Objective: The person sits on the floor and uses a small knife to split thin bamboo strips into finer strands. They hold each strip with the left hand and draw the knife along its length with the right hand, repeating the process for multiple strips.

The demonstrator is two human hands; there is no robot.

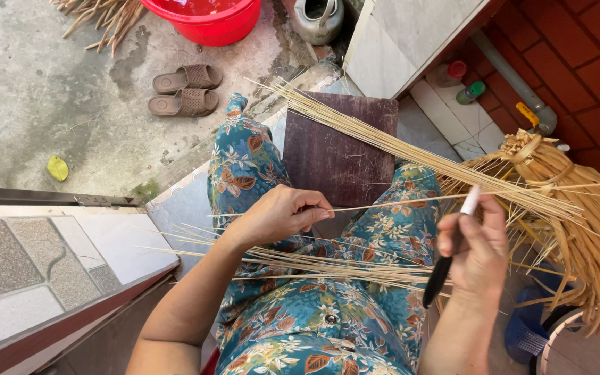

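My left hand [282, 214] pinches one thin pale stick [397, 203] that runs off to the right across my lap. My right hand [477, 244] grips a knife with a black handle [439, 276] and a white tip, its upper end touching that stick. A bundle of long thin sticks [411, 156] lies slanted over my right knee and a dark wooden board [338, 149]. More loose sticks [314, 262] rest across my thighs, which are covered by blue flowered cloth.
A heap of dry palm-leaf strips [578, 215] hangs at the right. Brown sandals [185, 89], a red basin [210, 21] and a metal kettle [317, 19] stand on the concrete ahead. A tiled ledge [50, 257] lies at left, a grey pipe [515, 83] along the brick wall.
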